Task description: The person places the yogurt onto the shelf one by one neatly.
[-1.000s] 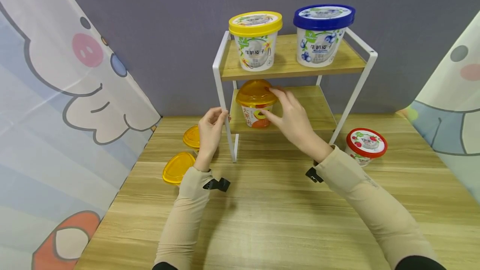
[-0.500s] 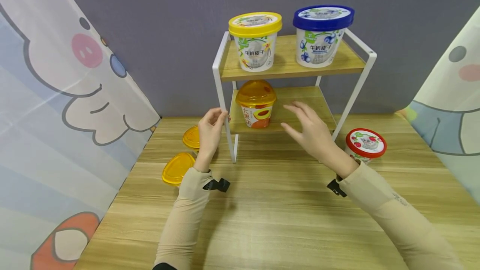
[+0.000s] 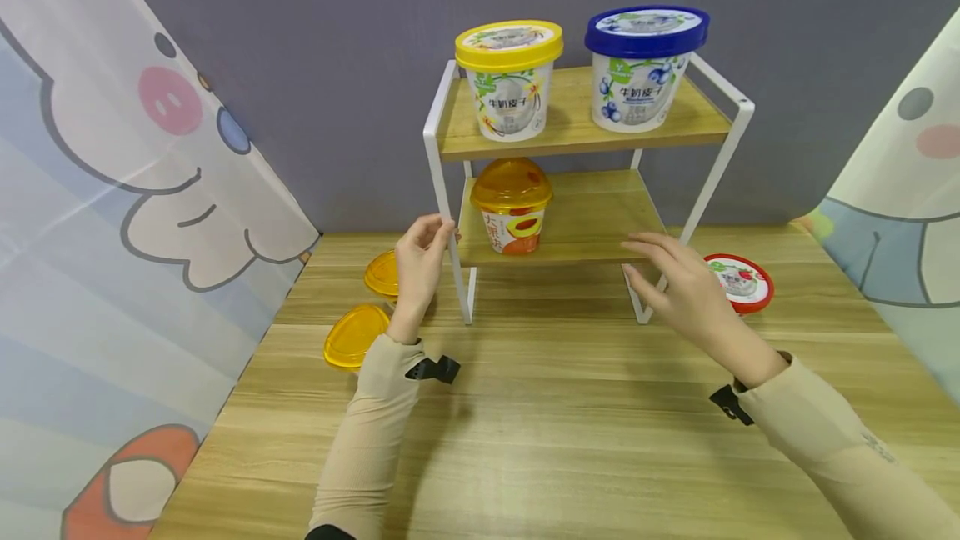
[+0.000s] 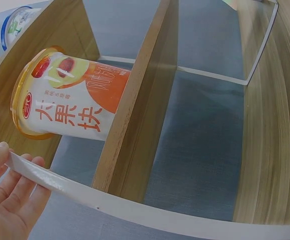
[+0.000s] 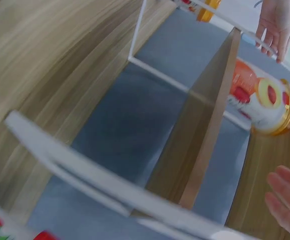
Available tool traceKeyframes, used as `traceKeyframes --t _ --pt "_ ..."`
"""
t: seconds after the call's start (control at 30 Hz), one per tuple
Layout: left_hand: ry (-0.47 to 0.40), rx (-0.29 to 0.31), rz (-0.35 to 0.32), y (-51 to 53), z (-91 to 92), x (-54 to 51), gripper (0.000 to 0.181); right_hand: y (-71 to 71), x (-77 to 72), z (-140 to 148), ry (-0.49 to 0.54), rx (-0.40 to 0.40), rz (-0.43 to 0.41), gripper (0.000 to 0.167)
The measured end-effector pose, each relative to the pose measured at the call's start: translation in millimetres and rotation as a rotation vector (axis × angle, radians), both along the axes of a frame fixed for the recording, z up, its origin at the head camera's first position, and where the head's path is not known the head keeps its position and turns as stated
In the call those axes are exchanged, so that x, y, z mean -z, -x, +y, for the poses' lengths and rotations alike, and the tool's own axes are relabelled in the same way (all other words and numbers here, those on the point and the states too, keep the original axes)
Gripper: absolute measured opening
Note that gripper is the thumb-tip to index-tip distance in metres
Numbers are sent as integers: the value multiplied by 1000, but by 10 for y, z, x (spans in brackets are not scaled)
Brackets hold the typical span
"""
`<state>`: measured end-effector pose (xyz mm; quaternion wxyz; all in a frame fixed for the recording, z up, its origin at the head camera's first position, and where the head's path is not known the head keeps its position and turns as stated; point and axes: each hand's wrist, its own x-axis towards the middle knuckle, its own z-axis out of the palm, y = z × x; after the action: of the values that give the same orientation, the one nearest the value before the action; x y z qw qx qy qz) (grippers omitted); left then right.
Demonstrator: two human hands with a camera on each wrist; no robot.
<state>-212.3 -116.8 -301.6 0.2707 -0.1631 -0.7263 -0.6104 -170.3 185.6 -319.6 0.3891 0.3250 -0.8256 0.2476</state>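
My left hand [image 3: 422, 261] pinches the white left front post [image 4: 79, 191] of a two-tier shelf rack, thumb on one side and fingers on the other. Beside it on the lower board [image 3: 592, 215] stands an upright yogurt cup [image 3: 514, 227] with a domed orange lid and fruit pictures. My right hand [image 3: 686, 294] holds nothing; its fingers are extended in front of the rack's right post [image 3: 716, 177]. Behind that hand, a tub with a red lid [image 3: 750, 286] is partly hidden. On the upper board [image 3: 570, 111] are a yellow-lidded tub [image 3: 512, 98] and a blue-lidded tub [image 3: 637, 90].
Two orange-lidded cups stand on the wooden table [image 3: 525, 440] left of the rack; the nearer cup [image 3: 356, 338] is in front of the farther cup [image 3: 382, 275]. A grey panel [image 3: 360, 107] rises behind. Cartoon-printed cloths [image 3: 75, 273] hang at both sides.
My right hand has let go of the orange-lidded yogurt cup on the lower board and moved right and down, towards the right post. The left hand has stayed on the left post.
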Motion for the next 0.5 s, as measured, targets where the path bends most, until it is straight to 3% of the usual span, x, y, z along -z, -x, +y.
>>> traceKeyframes --t 0.3,0.5 --pt "-18 -1 -22 -3 -3 -3 17 -77 136 428 115 65 93 44" --pt "-27 11 -24 7 -5 6 17 -90 288 698 136 116 55 49"
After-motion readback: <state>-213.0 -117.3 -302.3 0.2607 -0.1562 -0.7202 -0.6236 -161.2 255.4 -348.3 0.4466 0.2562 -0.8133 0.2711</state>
